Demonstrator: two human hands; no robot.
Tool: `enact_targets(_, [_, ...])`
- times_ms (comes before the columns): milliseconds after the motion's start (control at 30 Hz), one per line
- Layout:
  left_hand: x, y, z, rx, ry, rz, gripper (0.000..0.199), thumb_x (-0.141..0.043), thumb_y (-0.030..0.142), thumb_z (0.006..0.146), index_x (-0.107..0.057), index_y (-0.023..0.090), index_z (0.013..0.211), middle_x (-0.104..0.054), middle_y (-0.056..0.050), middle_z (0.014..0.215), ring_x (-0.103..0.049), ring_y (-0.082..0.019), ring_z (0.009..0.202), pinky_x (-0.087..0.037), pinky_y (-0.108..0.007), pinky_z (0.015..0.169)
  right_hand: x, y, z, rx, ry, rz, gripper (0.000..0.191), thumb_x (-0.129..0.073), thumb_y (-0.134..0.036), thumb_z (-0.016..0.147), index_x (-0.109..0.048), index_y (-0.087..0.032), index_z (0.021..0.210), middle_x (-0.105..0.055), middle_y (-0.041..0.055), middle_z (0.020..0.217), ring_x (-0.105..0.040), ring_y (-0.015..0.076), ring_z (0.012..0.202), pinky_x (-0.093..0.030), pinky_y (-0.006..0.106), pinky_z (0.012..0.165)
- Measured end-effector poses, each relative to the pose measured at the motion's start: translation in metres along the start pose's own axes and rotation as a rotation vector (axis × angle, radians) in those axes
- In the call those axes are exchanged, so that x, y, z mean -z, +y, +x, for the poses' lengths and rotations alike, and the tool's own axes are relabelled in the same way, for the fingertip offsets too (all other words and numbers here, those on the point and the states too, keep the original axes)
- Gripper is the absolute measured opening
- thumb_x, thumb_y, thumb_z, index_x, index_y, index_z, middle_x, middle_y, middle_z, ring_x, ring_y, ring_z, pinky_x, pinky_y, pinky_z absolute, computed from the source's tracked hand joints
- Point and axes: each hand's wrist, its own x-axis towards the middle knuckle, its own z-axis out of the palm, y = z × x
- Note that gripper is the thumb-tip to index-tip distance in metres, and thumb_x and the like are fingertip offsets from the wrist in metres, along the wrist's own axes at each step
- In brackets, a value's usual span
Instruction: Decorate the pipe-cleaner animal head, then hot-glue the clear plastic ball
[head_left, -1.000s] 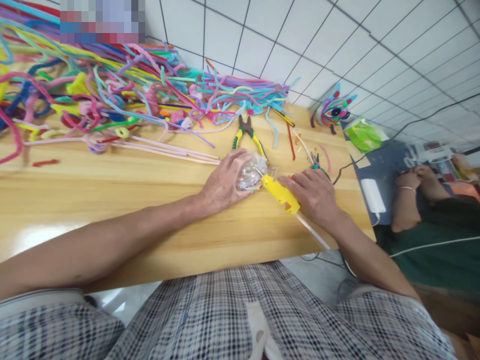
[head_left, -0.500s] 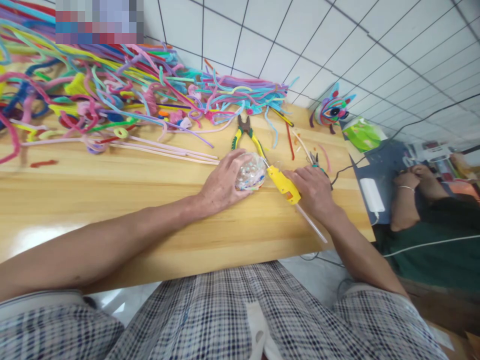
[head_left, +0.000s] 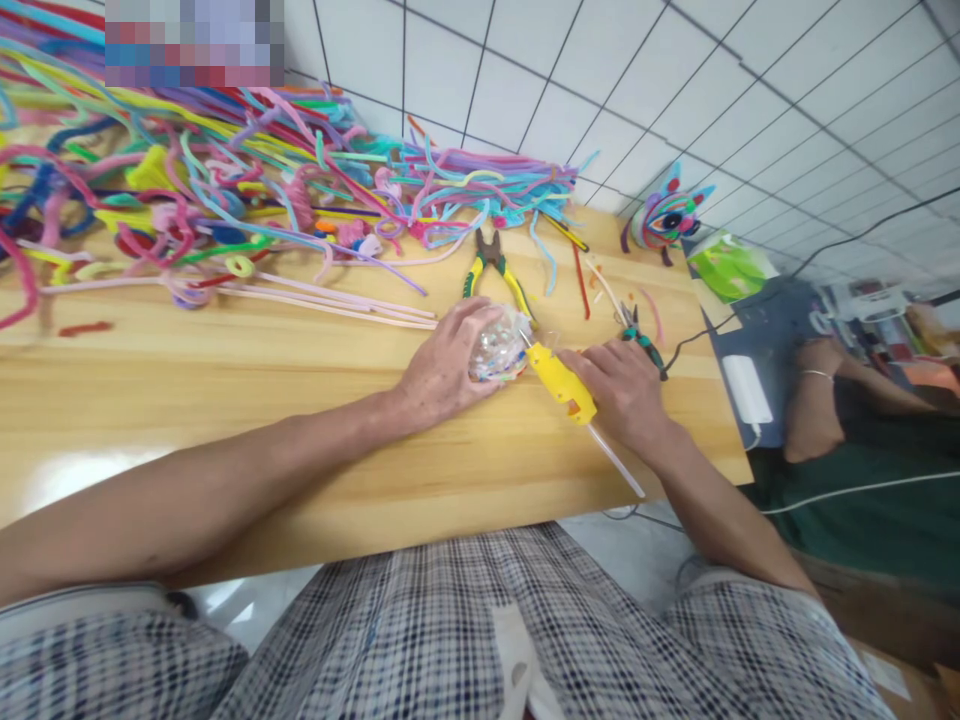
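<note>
My left hand is wrapped round a clear, rounded object with coloured bits along its lower edge; I cannot make out its exact kind. In my right hand is a yellow hot glue gun, its fingers closed round the handle. A translucent glue stick juts out of the gun's back end. The nozzle points at the right side of the clear object, touching or very close. Just behind the object lie yellow-and-green pliers, jaws pointing away from me.
Many pipe cleaners cover the table's back left. Near my right hand lie small green-handled pliers with a black cord beside them. A colourful animal figure and a green packet stand at the back right. Another person's arm is at far right.
The glue gun has shifted slightly left and toward me, its nozzle now over the object's right side. My left hand holds nearly still. The other person's arm at right has moved.
</note>
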Motion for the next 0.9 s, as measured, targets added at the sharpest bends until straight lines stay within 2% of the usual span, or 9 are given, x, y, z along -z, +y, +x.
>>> enact_targets(200, [0.0006,-0.0010,-0.0005,-0.006,-0.005,0.011,0.096,-0.095,0.029,0.079,-0.038,0.028,0.156,-0.051,-0.016,0.159,-0.053,-0.037,0.153,-0.050,-0.060,0.128,0.0051,-0.0006,0.0002,0.036,-0.021,-0.045,0.027,-0.058,-0.015,0.105,-0.069,-0.023,0.128,-0.070,0.0034,0.084,-0.054,0.0233,0.082,-0.035,0.039,0.077])
enact_targets(433, [0.0010,-0.0014,-0.0005,-0.023,0.008,-0.010,0.097,-0.096,0.028,0.079,-0.039,0.028,0.157,-0.052,-0.017,0.159,-0.054,-0.037,0.152,-0.051,-0.060,0.127,0.0090,-0.0012,0.0005,0.008,-0.085,-0.037,0.030,-0.057,-0.015,0.105,-0.069,-0.026,0.129,-0.070,0.0035,0.085,-0.053,0.0236,0.083,-0.033,0.040,0.077])
enact_targets(633, [-0.0012,-0.0023,0.0002,-0.030,0.021,0.008,0.098,-0.098,0.032,0.077,-0.040,0.025,0.156,-0.053,-0.017,0.157,-0.055,-0.036,0.151,-0.052,-0.058,0.126,0.0086,0.0003,0.0005,0.036,-0.046,-0.047,0.034,-0.053,-0.011,0.105,-0.067,-0.026,0.132,-0.069,0.0027,0.086,-0.052,0.0236,0.084,-0.034,0.040,0.078])
enact_targets(900, [-0.0001,-0.0004,0.0014,-0.017,0.015,-0.002,0.094,-0.097,0.034,0.080,-0.042,0.027,0.156,-0.055,-0.016,0.156,-0.056,-0.036,0.150,-0.053,-0.057,0.126,0.0091,0.0009,-0.0028,0.007,-0.109,-0.011,0.041,-0.056,-0.011,0.102,-0.066,-0.031,0.137,-0.070,0.0030,0.087,-0.053,0.0243,0.087,-0.033,0.040,0.080])
